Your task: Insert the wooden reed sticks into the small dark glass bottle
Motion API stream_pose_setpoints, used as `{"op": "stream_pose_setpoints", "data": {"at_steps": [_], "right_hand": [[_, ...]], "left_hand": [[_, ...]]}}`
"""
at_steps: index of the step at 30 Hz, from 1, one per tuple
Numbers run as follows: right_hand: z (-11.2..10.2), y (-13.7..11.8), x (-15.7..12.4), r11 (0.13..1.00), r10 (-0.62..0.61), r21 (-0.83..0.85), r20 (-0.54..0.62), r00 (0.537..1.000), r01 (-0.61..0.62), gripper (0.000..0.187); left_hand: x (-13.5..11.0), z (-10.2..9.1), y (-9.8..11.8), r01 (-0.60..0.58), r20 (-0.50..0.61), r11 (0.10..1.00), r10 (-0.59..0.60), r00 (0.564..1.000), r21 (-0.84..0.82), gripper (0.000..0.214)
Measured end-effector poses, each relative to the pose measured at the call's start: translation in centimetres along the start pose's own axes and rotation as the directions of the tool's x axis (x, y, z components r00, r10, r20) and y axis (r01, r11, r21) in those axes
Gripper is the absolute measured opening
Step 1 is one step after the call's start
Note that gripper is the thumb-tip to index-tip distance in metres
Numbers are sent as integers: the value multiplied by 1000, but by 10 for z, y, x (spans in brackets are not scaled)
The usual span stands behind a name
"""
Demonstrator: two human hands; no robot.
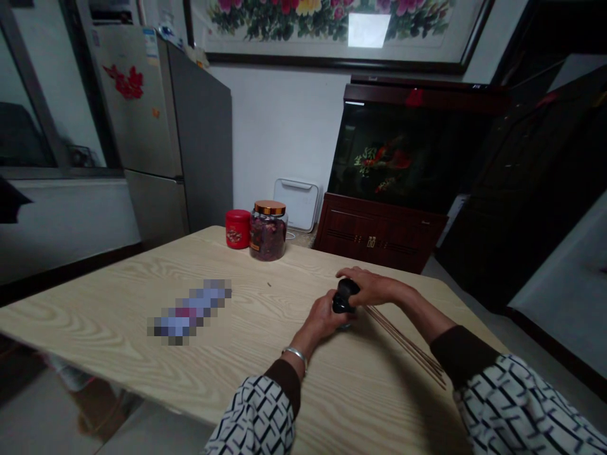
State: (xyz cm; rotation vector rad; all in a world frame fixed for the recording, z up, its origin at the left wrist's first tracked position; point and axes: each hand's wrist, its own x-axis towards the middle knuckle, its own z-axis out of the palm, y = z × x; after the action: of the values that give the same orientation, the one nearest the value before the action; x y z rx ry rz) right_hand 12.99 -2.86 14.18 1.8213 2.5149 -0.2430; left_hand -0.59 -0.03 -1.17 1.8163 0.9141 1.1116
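Note:
Near the table's right side, my left hand [326,317] is wrapped around the lower part of a small container with a black top [344,303]. A bit of pale, glassy-looking base shows under the fingers. My right hand [370,285] closes over a round black lid [349,289], which sits tilted at the container's top. Whether the lid is fully off the container, I cannot tell. Several thin brown sticks [403,341] lie on the table beside the container and run under my right forearm.
A wooden table [265,341] bears a red canister [238,229] and a jar of dark dried pieces with a copper-coloured lid [268,234] at its far edge. A blurred-out flat item [192,313] lies on the left. Behind stand a fridge [152,126] and a dark fish tank [398,151].

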Motion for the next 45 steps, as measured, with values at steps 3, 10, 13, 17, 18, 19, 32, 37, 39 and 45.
{"op": "stream_pose_setpoints", "data": {"at_steps": [3,10,13,17,18,19,32,37,39,45], "right_hand": [[0,3,1,997,-29,70,-15,999,30,84],[-3,24,-13,880,41,446,-415,909,164,44],[27,34,-41,610,274,761,-462,844,219,55],[105,33,-74,500,427,849,-411,805,168,50],[123,31,-79,497,439,852,-409,800,164,49],[139,28,-82,519,434,842,-409,803,148,48],[126,102,-78,838,544,326,-430,721,-438,28],[123,115,-69,839,545,168,-287,788,-518,19],[126,113,-67,834,551,174,-298,780,-523,19],[113,120,-70,842,534,342,-423,732,-417,17]], "left_hand": [[-1,-2,2,6,17,1000,-6,1000,-18,57],[-3,-4,5,-17,12,1000,17,1000,-3,56],[-2,-4,5,-9,6,1000,9,1000,-3,59],[-3,-4,6,-6,9,1000,6,1000,-2,60],[-4,-4,6,-10,8,1000,10,1000,3,59],[-4,-3,7,-14,4,1000,14,1000,9,59],[0,2,7,8,-11,1000,-8,1000,25,59],[2,3,7,12,-14,999,-11,1000,34,61],[2,4,7,17,-14,999,-16,1000,39,62],[3,5,6,14,-21,999,-13,1000,37,60]]}}
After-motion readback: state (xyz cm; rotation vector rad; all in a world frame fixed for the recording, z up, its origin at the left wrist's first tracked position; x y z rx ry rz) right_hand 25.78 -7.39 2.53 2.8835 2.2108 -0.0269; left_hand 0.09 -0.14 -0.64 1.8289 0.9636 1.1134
